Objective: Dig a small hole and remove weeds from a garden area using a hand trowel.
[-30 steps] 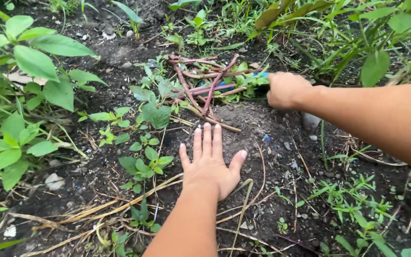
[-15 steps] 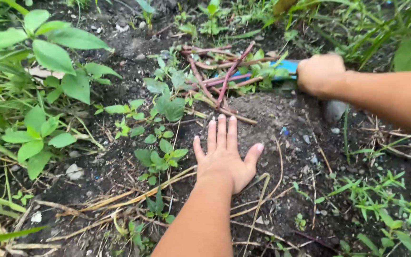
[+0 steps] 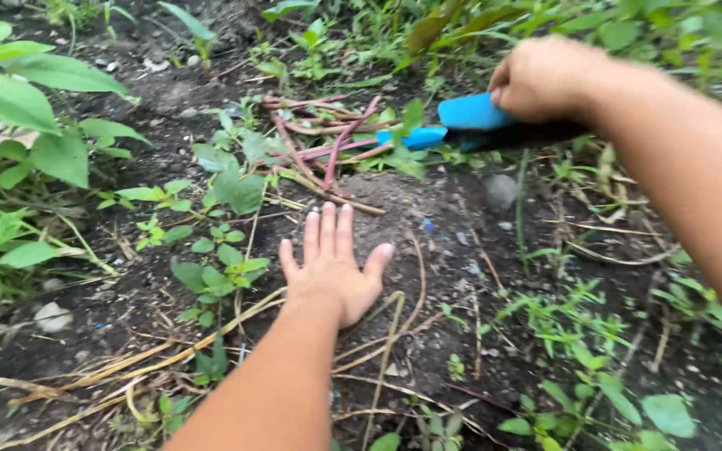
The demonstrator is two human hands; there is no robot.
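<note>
The dark soil [image 3: 453, 217] fills the middle. At twelve o'clock lies a tangle of reddish stems [image 3: 319, 146]. The left hand [image 3: 332, 271] rests flat, fingers spread, holding nothing, at six o'clock of them. At two o'clock the right hand [image 3: 545, 79] is fisted round a blue-handled tool [image 3: 453, 125]; best kept low, working away from the flat hand.

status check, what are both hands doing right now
Left hand flat on the soil mound, empty. Right hand gripping blue-handled tool, tip at the reddish stems. Weeds beside the left hand.
</note>
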